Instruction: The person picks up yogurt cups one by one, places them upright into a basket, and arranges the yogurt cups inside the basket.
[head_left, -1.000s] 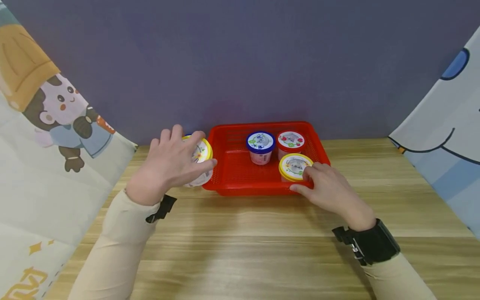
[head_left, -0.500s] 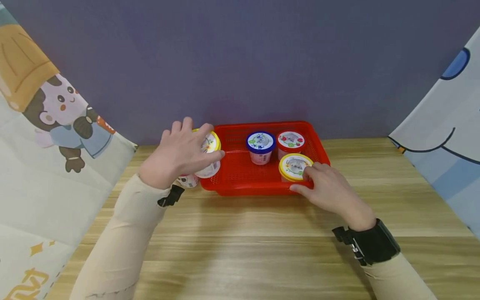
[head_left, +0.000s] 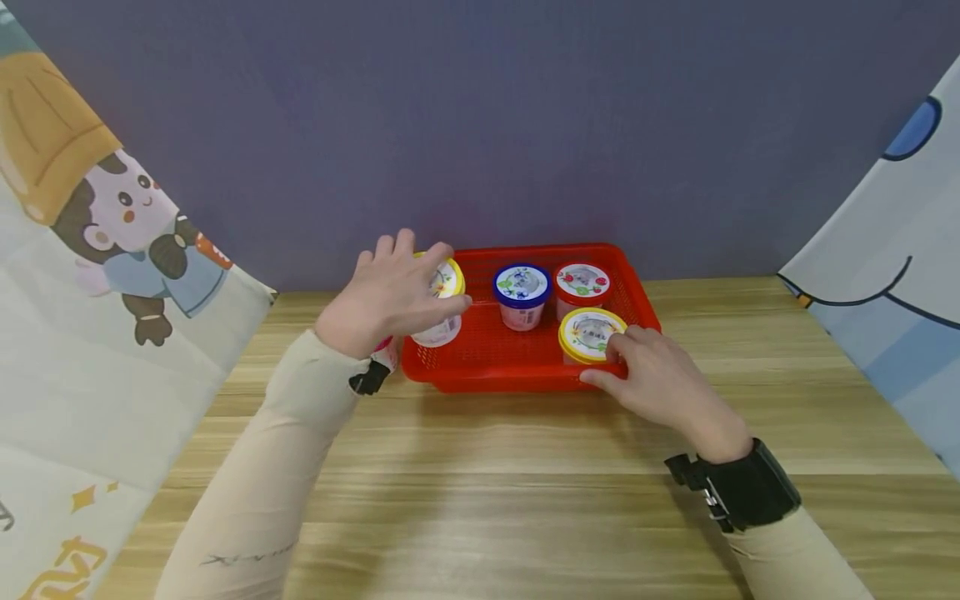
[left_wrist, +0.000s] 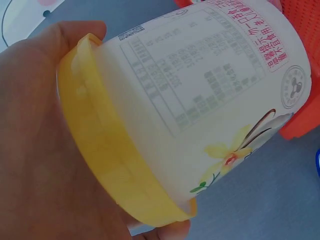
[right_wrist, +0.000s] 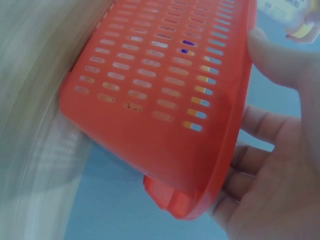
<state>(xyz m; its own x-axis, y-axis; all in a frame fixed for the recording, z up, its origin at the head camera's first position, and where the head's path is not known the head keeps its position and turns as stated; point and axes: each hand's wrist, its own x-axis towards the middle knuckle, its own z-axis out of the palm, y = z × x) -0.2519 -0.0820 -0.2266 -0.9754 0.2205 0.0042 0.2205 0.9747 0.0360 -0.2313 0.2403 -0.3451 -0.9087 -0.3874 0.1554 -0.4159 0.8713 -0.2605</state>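
Note:
My left hand (head_left: 393, 296) grips a yellow-lidded cup (head_left: 442, 329) by its lid, over the left part of the red basket (head_left: 480, 379). In the left wrist view this white cup (left_wrist: 190, 95) bears a vanilla flower and printed text. My right hand (head_left: 660, 379) holds the basket's front right rim, thumb outside and fingers over the edge. In the right wrist view the basket wall (right_wrist: 150, 130) lies beside the hand. Close to the right fingers, inside the basket, stands another yellow-lidded cup (head_left: 590, 333). Behind it are a blue-lidded cup (head_left: 521, 287) and a red-lidded cup (head_left: 582, 283).
Beside the basket's left end, a pinkish cup (head_left: 386, 354) shows partly behind the left wrist. The basket stands on a wood-grain table (head_left: 480, 483), close to a grey backdrop (head_left: 480, 125). Printed cloths hang at both sides.
My left hand has carried the yellow-lidded cup rightward, from the basket's left end to over its inside. The pinkish cup behind it came into view. My right hand and the basket stay put.

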